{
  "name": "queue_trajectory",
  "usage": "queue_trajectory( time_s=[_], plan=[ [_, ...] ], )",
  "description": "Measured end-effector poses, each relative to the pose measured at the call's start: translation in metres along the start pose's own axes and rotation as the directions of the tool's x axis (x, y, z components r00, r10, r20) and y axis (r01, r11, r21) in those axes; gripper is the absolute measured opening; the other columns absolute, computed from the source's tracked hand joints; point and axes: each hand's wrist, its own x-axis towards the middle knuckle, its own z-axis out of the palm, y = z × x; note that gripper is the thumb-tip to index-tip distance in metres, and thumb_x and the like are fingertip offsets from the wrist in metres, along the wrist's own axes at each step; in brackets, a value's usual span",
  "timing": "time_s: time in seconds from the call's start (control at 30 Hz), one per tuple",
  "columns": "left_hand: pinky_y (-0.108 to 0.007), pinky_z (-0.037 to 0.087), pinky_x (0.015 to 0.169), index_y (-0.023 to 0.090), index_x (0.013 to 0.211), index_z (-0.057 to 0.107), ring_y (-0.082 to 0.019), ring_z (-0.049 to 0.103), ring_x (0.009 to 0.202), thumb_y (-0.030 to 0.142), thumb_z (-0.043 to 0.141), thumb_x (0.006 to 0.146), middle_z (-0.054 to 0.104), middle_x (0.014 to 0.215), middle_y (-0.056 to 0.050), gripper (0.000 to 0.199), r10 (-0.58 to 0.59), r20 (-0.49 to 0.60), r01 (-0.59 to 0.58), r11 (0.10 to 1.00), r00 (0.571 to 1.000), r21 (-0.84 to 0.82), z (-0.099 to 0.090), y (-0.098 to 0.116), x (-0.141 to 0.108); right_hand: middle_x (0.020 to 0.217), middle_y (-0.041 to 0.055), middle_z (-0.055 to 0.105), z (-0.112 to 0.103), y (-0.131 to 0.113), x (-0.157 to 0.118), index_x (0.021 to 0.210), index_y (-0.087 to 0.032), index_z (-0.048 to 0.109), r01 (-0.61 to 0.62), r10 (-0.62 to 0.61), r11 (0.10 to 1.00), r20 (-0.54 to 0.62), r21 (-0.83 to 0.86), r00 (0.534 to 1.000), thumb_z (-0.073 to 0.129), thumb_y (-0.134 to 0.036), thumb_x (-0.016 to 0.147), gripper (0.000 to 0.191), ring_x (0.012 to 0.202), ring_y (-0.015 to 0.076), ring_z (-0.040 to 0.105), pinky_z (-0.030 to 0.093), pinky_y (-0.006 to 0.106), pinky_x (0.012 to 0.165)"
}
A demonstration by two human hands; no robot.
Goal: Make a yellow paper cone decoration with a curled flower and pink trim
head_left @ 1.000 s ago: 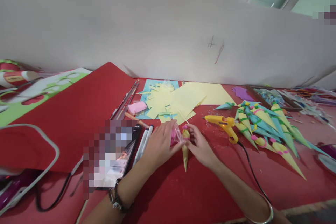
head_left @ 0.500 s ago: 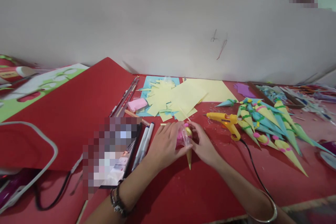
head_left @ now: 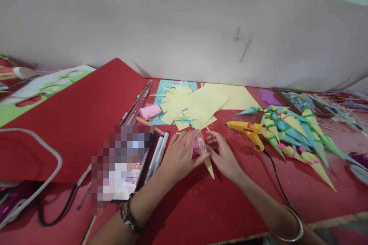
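My left hand is closed around a clear plastic bag with something bright pink inside. Just below the bag a yellow paper cone points its tip toward me, tilted a little to the right. The bag and my fingers hide its upper end. My right hand is curled at the cone's right side, thumb against it near the bag, and appears to grip it. Right of my hands lies a yellow hot glue gun, its nozzle facing left.
Finished yellow and blue cones are heaped at the right. Yellow paper pieces lie at the back, near a pink block. Two markers and a phone are left of my hands. The glue gun's cord runs toward my right forearm.
The cone's tip has swung to the right, and its pink-dotted upper end is now hidden. My right hand has shifted slightly, with its fingers more curled. The bag stays in my left hand.
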Motion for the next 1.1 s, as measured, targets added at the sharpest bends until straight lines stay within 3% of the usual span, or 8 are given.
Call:
queue_trajectory(
  time_s=[0.17, 0.27, 0.4, 0.6, 0.77, 1.1],
  plan=[
    [-0.033, 0.041, 0.07, 0.014, 0.102, 0.044, -0.022, 0.056, 0.086, 0.03, 0.053, 0.079, 0.062, 0.095, -0.009, 0.03, -0.022, -0.011, 0.022, 1.0, 1.0, 0.013, 0.0, -0.002, 0.001, 0.089, 0.0036, 0.053, -0.006, -0.01, -0.002, 0.098, -0.024, 0.055, 0.215, -0.216, 0.976, -0.1, -0.025, 0.971, 0.045, -0.02, 0.083, 0.019, 0.083, 0.0164, 0.053, 0.045, 0.03, 0.073],
    [-0.033, 0.04, 0.069, 0.013, 0.105, 0.043, -0.023, 0.056, 0.085, 0.031, 0.053, 0.08, 0.062, 0.096, -0.009, 0.032, 0.015, 0.029, -0.016, 1.0, 0.999, 0.026, 0.0, -0.002, -0.001, 0.087, 0.0034, 0.054, -0.008, -0.016, -0.002, 0.088, -0.024, 0.061, 0.285, -0.286, 0.957, -0.022, -0.048, 0.958, 0.047, -0.02, 0.082, 0.015, 0.083, 0.0172, 0.054, 0.045, 0.03, 0.073],
    [-0.033, 0.038, 0.069, 0.013, 0.106, 0.043, -0.022, 0.055, 0.082, 0.033, 0.048, 0.083, 0.063, 0.096, -0.008, 0.031, 0.074, 0.047, -0.076, 0.995, 0.996, 0.057, -0.001, 0.0, -0.001, 0.086, 0.0036, 0.057, -0.008, -0.018, -0.003, 0.089, -0.024, 0.063, 0.292, -0.288, 0.954, 0.071, -0.069, 0.955, 0.05, -0.021, 0.08, 0.016, 0.083, 0.0178, 0.055, 0.045, 0.031, 0.075],
    [-0.031, 0.038, 0.065, 0.014, 0.104, 0.045, -0.02, 0.055, 0.076, 0.026, 0.038, 0.088, 0.064, 0.087, -0.006, 0.022, 0.134, 0.026, -0.136, 0.985, 0.991, 0.102, -0.003, 0.004, 0.001, 0.085, 0.0043, 0.057, -0.009, -0.018, -0.005, 0.084, -0.022, 0.063, 0.3, -0.293, 0.951, 0.092, -0.074, 0.952, 0.053, -0.02, 0.078, 0.011, 0.079, 0.0179, 0.055, 0.045, 0.03, 0.072],
    [-0.031, 0.039, 0.068, 0.014, 0.109, 0.043, -0.021, 0.055, 0.081, 0.02, 0.039, 0.087, 0.063, 0.091, -0.008, 0.024, 0.172, 0.082, -0.182, 0.974, 0.982, 0.137, 0.0, 0.005, -0.001, 0.077, 0.003, 0.055, -0.009, -0.022, -0.005, 0.074, -0.021, 0.061, 0.313, -0.302, 0.945, 0.119, -0.093, 0.946, 0.051, -0.015, 0.077, 0.012, 0.073, 0.017, 0.053, 0.044, 0.028, 0.066],
    [-0.031, 0.039, 0.07, 0.014, 0.113, 0.044, -0.019, 0.056, 0.083, 0.014, 0.037, 0.087, 0.064, 0.094, -0.006, 0.027, 0.195, 0.14, -0.218, 0.959, 0.971, 0.181, -0.003, 0.009, -0.002, 0.079, 0.0028, 0.053, -0.008, -0.018, -0.006, 0.077, -0.02, 0.058, 0.332, -0.306, 0.923, 0.152, -0.196, 0.94, 0.05, -0.013, 0.078, 0.011, 0.075, 0.017, 0.053, 0.043, 0.027, 0.067]
  ],
)
